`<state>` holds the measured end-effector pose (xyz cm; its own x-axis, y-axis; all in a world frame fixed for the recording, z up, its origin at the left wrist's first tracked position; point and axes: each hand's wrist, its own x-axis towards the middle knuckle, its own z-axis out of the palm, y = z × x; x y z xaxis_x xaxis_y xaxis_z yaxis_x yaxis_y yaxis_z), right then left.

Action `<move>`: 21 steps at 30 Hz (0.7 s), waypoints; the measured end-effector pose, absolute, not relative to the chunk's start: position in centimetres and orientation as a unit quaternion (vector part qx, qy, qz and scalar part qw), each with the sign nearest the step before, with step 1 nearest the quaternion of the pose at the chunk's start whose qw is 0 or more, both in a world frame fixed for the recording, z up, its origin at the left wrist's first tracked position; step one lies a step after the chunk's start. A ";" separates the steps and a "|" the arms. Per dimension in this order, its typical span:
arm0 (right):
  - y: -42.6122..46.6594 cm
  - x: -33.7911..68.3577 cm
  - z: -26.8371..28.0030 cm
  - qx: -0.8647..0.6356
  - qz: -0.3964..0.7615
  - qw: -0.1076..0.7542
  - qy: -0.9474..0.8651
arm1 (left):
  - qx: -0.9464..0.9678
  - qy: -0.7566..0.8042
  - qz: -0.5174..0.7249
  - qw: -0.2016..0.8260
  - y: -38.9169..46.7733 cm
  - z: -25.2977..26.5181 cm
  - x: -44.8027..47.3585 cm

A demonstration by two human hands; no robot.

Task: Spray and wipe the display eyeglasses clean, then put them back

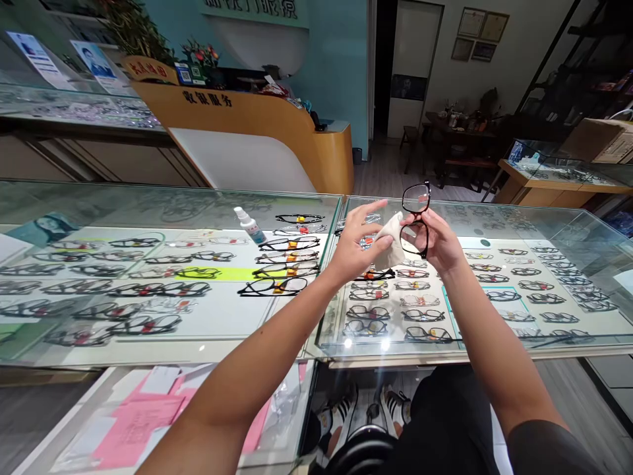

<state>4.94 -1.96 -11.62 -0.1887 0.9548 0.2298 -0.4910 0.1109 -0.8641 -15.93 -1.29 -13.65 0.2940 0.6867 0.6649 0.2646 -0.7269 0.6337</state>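
Above the glass counter, my right hand (440,241) grips a pair of dark-framed eyeglasses (417,198), turned so that one lens is above the other. A pale cleaning cloth (394,244) is pinched between the thumb and fingers of my left hand (360,239), its index finger stretched out. The cloth is right beside the lower lens; whether it touches the lens I cannot tell. Left of my hands, a white spray bottle (250,225) stands on the counter, near a column of black eyeglasses (289,244) with yellow tags.
Rows of eyeglasses (422,315) lie in the glass display case (329,264). Below on the left, an open drawer (84,412) holds pink papers (141,422). A curved wooden reception counter (247,119) stands beyond, with another display case (558,175) at the far right.
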 end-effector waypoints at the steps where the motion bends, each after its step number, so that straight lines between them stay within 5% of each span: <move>1: -1.9 4.9 -11.7 -0.258 0.614 0.583 -0.466 | 0.768 0.299 0.521 0.222 -1.2 -13.6 -15.9; 6: -1.7 4.8 -12.1 -0.288 0.600 0.576 -0.474 | 0.717 0.328 0.554 0.267 -0.9 -13.4 -15.8; 21: -1.8 4.8 -11.9 -0.280 0.591 0.585 -0.479 | 0.711 0.369 0.570 0.181 -1.1 -13.8 -15.6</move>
<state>4.76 -1.80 -11.95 -0.1578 0.9603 0.2300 -0.4233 0.1447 -0.8944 -15.56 -1.10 -13.78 0.0773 0.7313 0.6777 0.3178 -0.6623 0.6785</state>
